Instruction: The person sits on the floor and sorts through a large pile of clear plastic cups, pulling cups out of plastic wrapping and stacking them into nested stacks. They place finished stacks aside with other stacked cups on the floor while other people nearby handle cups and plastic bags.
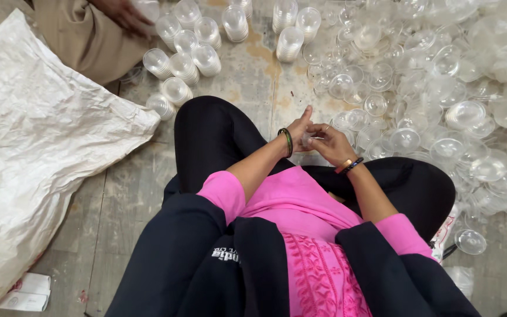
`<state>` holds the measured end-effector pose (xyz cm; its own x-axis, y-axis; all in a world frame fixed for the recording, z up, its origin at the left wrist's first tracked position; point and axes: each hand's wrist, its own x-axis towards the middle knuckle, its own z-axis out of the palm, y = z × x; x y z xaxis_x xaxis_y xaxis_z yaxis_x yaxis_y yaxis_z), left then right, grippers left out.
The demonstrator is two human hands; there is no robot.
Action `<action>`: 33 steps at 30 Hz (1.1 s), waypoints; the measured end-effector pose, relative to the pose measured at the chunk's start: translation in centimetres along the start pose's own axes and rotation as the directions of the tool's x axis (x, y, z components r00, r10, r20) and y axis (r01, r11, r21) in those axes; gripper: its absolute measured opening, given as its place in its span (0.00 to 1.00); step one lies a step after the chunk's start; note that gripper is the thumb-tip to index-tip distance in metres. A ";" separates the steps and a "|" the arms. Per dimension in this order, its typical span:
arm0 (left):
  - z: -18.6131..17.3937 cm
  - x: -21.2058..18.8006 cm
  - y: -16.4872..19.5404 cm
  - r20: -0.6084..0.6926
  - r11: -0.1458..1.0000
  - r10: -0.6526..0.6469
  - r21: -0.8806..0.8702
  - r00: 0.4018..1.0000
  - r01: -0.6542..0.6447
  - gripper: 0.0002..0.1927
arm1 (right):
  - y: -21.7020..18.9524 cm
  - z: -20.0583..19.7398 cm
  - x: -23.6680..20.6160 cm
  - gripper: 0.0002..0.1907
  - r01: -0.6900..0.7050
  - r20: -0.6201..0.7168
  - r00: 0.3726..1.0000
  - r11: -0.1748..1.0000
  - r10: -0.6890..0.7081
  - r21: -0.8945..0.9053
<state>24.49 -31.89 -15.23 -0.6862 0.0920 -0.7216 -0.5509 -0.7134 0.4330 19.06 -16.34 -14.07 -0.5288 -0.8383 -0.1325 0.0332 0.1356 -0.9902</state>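
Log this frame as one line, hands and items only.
left hand: on small clear cup | right hand: on same cup | right: loose clear cups | ahead: stacked cups

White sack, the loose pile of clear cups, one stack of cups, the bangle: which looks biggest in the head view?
1. white sack
2. loose pile of clear cups
3. one stack of cups
4. bangle, smallest though nearer the camera

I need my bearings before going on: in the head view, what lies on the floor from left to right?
White sack → stacks of clear cups → left hand and right hand together on a small clear cup → loose pile of clear cups.
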 end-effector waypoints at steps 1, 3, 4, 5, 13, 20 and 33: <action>0.0 -0.3 0.3 -0.049 1.000 -0.005 0.017 0.999 0.006 0.33 | 0.1 0.1 0.2 0.21 -0.025 -0.040 0.999 0.999 0.024 -0.023; -0.1 -0.6 0.7 -0.151 0.999 -0.010 0.047 0.988 0.018 0.24 | -0.4 0.6 0.7 0.19 -0.081 -0.120 0.990 0.995 0.073 -0.062; -0.2 -0.5 0.8 -0.156 0.991 0.108 0.097 0.982 -0.093 0.25 | -0.7 0.6 0.8 0.18 -0.018 -0.177 0.983 0.953 -0.038 -0.302; -0.3 -0.3 0.9 -0.158 0.969 0.224 0.146 0.962 -0.202 0.27 | -1.1 0.5 0.9 0.18 0.028 -0.204 0.966 0.849 -0.159 -0.527; -0.5 -0.3 1.0 -0.188 0.909 0.360 0.290 0.914 -0.298 0.18 | -2.4 -1.2 1.6 0.22 -0.226 -0.224 0.929 0.030 -0.293 -0.974; -0.5 -1.4 1.5 -0.030 0.944 0.327 0.060 0.945 -0.325 0.34 | -3.6 -1.7 1.4 0.13 -0.311 -0.539 0.836 0.723 -0.102 -0.617; 0.0 -0.3 0.6 0.093 0.989 0.145 -0.055 0.985 -0.141 0.37 | -1.5 0.1 -0.1 0.18 -0.021 -0.467 0.884 0.994 -0.031 -0.105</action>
<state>24.33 -32.30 -14.78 -0.8001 0.0513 -0.5977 -0.4220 -0.7562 0.5001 19.17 -16.55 -12.54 -0.8642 -0.4988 -0.0662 -0.0453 0.2081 -0.9771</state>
